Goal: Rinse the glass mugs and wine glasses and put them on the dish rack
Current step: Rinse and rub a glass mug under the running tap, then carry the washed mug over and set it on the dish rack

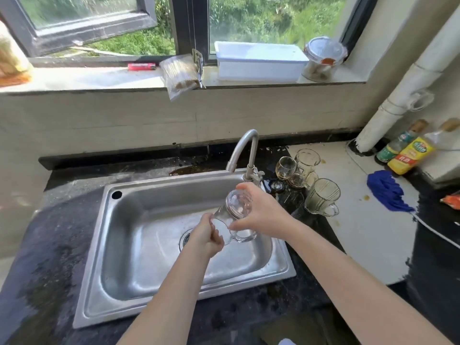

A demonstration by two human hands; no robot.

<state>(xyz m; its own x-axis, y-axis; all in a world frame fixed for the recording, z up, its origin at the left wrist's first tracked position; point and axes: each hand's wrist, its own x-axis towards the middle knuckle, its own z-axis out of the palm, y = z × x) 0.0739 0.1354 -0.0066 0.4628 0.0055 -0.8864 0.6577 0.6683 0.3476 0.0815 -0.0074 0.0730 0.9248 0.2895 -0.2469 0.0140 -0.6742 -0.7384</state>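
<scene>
Over the steel sink point(129, 282) I hold a clear glass mug point(235, 207) tilted, its base toward me and its handle hanging low. My right hand point(261, 211) grips the base end. My left hand point(207, 235) closes on the rim end, fingers at its mouth. The mug sits just below the curved tap point(245, 145); I see no water stream. To the right of the sink stand two dirty glass mugs point(322, 196) point(306, 159) and two wine glasses point(285, 168) point(298, 180) with brownish residue.
A blue cloth point(387, 190) lies on the right counter near two bottles point(410, 155). On the windowsill sit a white box point(258, 62), a lidded jar point(322, 59), a bag point(180, 73) and a red lighter point(142, 66). A white pipe point(403, 98) runs up the right corner.
</scene>
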